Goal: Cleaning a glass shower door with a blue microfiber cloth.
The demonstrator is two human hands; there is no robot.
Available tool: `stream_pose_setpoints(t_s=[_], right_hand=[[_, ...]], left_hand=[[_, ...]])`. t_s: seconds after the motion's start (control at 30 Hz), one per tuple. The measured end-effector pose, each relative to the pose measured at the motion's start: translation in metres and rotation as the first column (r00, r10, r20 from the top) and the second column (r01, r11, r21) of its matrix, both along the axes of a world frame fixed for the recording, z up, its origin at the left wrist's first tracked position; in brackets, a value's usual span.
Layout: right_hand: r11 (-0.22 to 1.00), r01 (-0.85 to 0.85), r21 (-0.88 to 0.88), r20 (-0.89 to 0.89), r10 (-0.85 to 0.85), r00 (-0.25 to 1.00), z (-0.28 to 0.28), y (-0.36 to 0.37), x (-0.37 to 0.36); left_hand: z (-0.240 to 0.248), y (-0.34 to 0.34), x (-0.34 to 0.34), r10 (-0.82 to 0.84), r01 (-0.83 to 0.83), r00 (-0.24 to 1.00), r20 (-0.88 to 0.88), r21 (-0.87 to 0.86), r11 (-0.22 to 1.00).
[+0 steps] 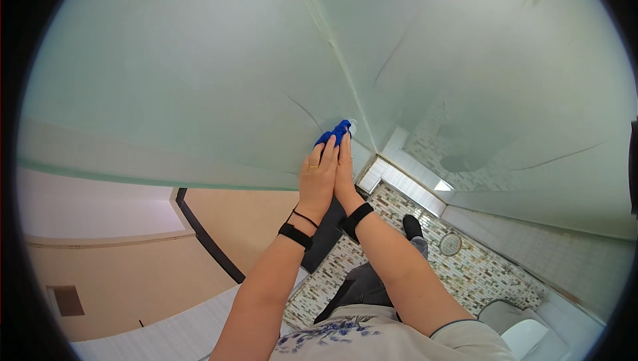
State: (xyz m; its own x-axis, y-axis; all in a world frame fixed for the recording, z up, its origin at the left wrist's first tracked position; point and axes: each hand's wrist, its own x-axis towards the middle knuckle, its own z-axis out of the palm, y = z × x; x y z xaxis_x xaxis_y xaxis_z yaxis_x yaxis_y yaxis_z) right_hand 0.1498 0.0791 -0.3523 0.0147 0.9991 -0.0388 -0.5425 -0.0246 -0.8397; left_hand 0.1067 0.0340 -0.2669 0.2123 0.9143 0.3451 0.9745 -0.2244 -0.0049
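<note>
A crumpled blue cloth (334, 133) is noted against the left glass panel (166, 89), low and close to the pale seam (343, 65) where the right glass panel (531, 62) is met. The cloth is pressed to the glass by the left hand (319, 178), whose fingers are held close together and closed over it; a ring (313, 167) is worn on one of them. The right hand (343, 175) is laid alongside, touching the left, with its fingers straight and pressed together and their tips at the cloth; whether the cloth is pinched by them cannot be told. A black band (296, 235) is worn on the left wrist, beside a thin black cord (305, 217), and a second black band (357, 221) on the right. Thin dark lines are seen on both panels, which are greenish and translucent. Below, the floor is laid with small mosaic tiles (392, 211), in which a round drain cover (450, 244) is set to the right of a black shoe (412, 226). A white fixture (525, 338) is partly visible at the near right.
</note>
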Motion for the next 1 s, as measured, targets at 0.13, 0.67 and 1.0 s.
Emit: stream_pose_setpoints(t_s=[0.13,0.67,1.0], right_hand=[[0.941,-0.187,-0.281,-0.325,0.090,0.942,-0.019,0.001,0.006],[0.863,0.072,0.500,0.386,-0.296,0.874,0.199,0.041,0.043],[0.818,0.070,0.571,0.395,-0.348,0.850,0.138,0.053,0.041]], left_hand=[[-0.011,0.003,0.001,-0.030,0.027,0.999,-0.038,-0.095,0.995],[0.118,0.043,0.034,0.032,-0.131,0.979,0.199,0.502,0.855],[0.048,0.046,0.019,0.046,-0.075,0.996,0.077,0.432,0.899]])
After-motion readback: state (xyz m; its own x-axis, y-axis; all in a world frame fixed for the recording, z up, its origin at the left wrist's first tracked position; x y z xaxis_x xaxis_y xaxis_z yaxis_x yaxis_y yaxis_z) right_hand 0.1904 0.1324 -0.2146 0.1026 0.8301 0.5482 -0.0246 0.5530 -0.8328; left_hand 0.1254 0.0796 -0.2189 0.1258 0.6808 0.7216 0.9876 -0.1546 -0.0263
